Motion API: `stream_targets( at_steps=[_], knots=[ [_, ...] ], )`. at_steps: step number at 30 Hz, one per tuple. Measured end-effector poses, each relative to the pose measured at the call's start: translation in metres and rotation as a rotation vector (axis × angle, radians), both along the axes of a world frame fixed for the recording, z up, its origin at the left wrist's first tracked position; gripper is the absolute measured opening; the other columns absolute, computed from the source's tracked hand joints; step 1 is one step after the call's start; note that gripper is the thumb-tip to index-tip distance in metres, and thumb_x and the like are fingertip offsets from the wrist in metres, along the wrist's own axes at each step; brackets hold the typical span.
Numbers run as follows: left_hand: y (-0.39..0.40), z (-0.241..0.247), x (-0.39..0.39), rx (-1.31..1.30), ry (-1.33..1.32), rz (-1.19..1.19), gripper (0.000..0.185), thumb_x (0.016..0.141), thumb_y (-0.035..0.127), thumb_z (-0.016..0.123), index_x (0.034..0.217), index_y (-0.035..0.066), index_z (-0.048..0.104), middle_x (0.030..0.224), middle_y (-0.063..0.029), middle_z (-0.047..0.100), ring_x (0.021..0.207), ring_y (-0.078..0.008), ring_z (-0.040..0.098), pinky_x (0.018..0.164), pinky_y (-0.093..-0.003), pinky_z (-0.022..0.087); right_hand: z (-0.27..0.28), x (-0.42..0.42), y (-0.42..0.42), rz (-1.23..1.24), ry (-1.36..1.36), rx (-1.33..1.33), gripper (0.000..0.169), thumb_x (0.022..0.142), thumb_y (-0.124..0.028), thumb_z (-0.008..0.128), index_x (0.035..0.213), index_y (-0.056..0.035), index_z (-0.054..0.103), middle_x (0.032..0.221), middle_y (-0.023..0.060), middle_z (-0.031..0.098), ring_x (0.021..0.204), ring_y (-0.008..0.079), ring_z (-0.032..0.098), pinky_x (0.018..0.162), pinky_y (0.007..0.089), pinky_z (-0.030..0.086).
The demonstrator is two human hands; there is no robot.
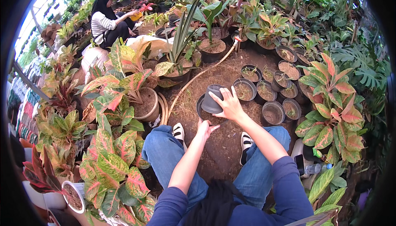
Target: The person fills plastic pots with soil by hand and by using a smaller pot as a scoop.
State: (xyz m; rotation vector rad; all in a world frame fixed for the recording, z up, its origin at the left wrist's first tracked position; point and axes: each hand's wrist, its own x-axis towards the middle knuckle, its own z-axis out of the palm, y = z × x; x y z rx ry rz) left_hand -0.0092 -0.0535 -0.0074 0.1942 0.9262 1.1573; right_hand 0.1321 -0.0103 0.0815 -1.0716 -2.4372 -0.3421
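Note:
My right hand (229, 105) grips a small black plastic pot (212, 99), which is upside down and tilted over a wider black pot (200, 110). With its fingers at the near rim, my left hand (206, 130) holds that wider pot. The inside of the wider pot is partly hidden by the small pot and my hands; brown material shows at its near side. Right of my hands stand several black pots, some with thin green sprigs in soil, such as one pot (244, 90). Nearest is a pot (273, 113) with no sprig visible.
A pale hose (198, 76) curves over the soil to the left. Potted aglaonemas with red and green leaves (113, 167) crowd both sides. A plastic bottle (312, 168) and a phone (299, 163) lie at the lower right. Another person (106, 22) squats at the upper left.

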Motion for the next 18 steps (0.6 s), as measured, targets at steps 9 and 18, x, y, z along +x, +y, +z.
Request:
stream_targets(
  at_steps=[9, 18],
  knots=[
    [0.008, -0.026, -0.017, -0.051, -0.018, 0.077, 0.078, 0.068, -0.013, 0.027, 0.133, 0.026, 0.009, 0.126, -0.0217, 0.033, 0.098, -0.0477, 0.05, 0.072, -0.0566, 0.05, 0.006, 0.027, 0.012, -0.409, 0.696, -0.321, 0.092, 0.054, -0.044, 0.077, 0.131, -0.0145, 0.037, 0.112, 0.0181, 0.037, 0.104, 0.0319, 0.043, 0.091, 0.04, 0.036],
    [0.002, -0.008, -0.031, -0.001, 0.031, 0.15, 0.071, 0.069, -0.012, 0.029, 0.132, 0.015, 0.012, 0.123, -0.0252, 0.034, 0.093, -0.0444, 0.054, 0.065, -0.0497, 0.055, -0.134, 0.116, 0.008, -1.118, 1.579, -1.243, 0.098, 0.062, -0.071, 0.055, 0.134, -0.0105, 0.028, 0.134, 0.0172, 0.032, 0.117, 0.0353, 0.037, 0.091, 0.0558, 0.03]
  ],
)
